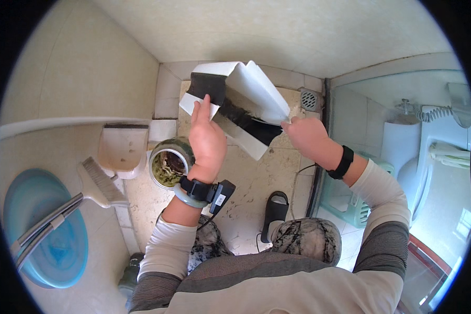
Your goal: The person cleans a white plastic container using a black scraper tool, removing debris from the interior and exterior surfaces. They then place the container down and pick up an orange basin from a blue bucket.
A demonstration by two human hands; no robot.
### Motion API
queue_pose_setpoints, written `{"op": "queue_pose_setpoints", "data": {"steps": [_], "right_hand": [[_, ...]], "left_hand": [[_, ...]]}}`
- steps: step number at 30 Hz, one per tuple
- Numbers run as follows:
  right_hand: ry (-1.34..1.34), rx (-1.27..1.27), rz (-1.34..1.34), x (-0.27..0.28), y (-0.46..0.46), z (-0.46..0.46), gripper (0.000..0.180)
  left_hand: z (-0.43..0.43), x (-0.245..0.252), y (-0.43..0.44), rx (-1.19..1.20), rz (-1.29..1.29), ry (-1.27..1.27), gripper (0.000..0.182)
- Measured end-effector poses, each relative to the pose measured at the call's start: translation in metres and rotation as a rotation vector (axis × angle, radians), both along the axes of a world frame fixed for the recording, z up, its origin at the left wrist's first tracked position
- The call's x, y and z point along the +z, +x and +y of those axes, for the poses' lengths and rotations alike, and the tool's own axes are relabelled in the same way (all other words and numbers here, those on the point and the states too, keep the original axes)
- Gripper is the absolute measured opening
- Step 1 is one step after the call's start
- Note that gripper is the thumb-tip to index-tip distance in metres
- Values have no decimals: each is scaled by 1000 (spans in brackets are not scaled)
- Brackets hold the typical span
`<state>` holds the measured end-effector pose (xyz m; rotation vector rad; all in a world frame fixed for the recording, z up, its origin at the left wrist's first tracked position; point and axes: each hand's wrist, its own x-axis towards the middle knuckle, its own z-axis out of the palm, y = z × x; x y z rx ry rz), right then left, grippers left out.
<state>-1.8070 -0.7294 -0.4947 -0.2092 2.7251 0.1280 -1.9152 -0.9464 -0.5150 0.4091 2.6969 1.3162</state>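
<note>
A white box (259, 84), seemingly polystyrene foam, is tilted over the floor before me. Black material, perhaps soil, covers part of its inside and shows as a dark patch on its left end. My right hand (307, 135) pinches its right corner, fingers curled. Against the near left edge, my left hand (208, 137) supports the box with its fingers extended; its thumb is hidden. Just left of that wrist stands a wide-mouthed jar (154, 168) with a pale rim, holding green and brown matter. Whether the box touches the floor is hidden.
A beige dustpan (121, 149) and a long-handled broom (98, 184) are at the left, beside a blue basin (68, 231). A floor drain (309, 99) lies in the far right corner. Glass panelling (349, 117) borders the right, with a green plastic basket (347, 208) behind it.
</note>
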Motion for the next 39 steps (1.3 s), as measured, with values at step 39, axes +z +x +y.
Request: {"op": "queue_pose_setpoints", "data": {"steps": [39], "right_hand": [[231, 48, 249, 17, 3, -1, 20]], "left_hand": [[-2, 0, -3, 57, -191, 177, 54]]}}
